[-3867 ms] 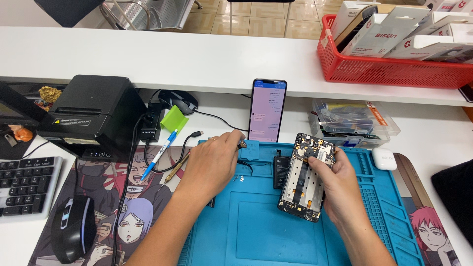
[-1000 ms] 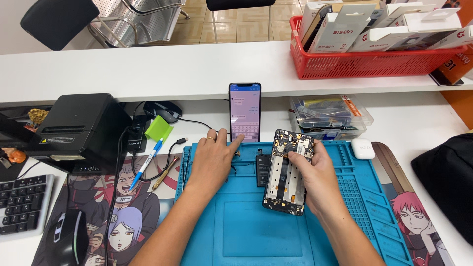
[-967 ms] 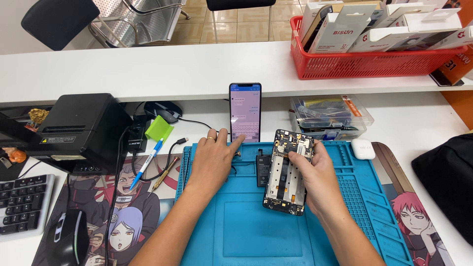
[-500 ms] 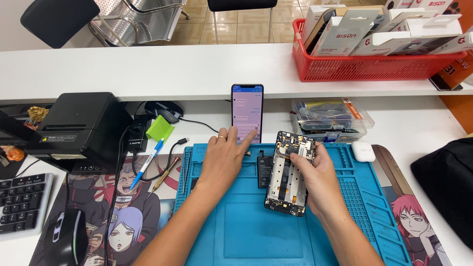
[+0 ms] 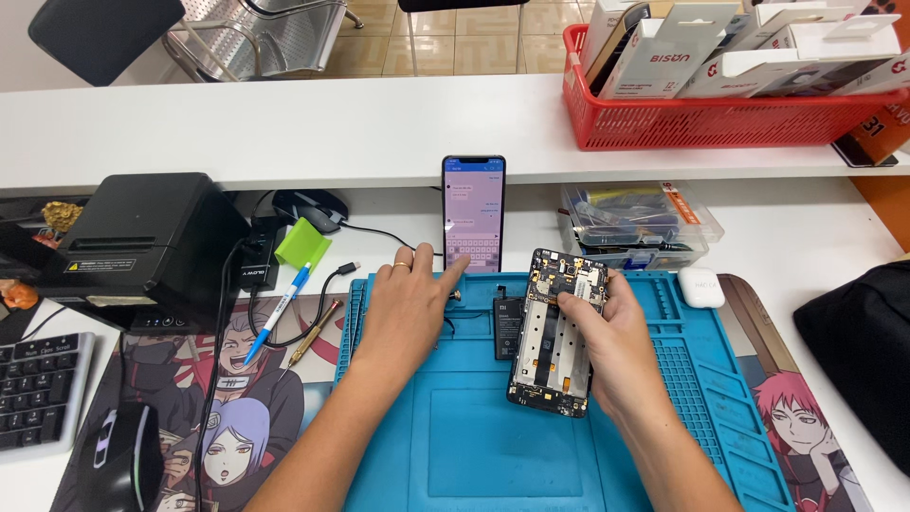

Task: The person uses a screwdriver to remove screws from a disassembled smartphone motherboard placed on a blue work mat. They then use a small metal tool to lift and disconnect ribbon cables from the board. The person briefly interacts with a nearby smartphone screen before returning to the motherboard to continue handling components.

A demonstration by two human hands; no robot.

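at the near edge of the counter the blue work mat (image 5: 493, 455) lies flat, both forearms crossing it from below. to its left a printed desk mat (image 5: 190, 417) carries a dark computer mouse (image 5: 118, 460), and a keyboard (image 5: 38, 389) sits at the left edge.

on the blue mat the right hand (image 5: 611, 346) is closed around the opened phone (image 5: 555, 332), which lies face down with its circuit board and bare frame showing; the thumb presses on the upper part of the board while the fingers wrap the right side (a firm grip, the phone resting on the mat near its far edge). a small black battery (image 5: 508, 325) lies just beside the phone's left side, on the mat.

the left hand (image 5: 408, 308) rests palm down on the mat's far left part, its fingers loose and holding nothing, the index finger stretched out to touch the lower part of the lit smartphone (image 5: 473, 213), which stands propped upright just beyond the mat.

left of that hand lie a blue pen (image 5: 278, 313) and a thin screwdriver (image 5: 311, 332). farther back stand a black printer (image 5: 142, 246), a clear parts box (image 5: 635, 223) and a white earbud case (image 5: 700, 286). on the raised far shelf sits a red basket (image 5: 730, 118) of boxes.
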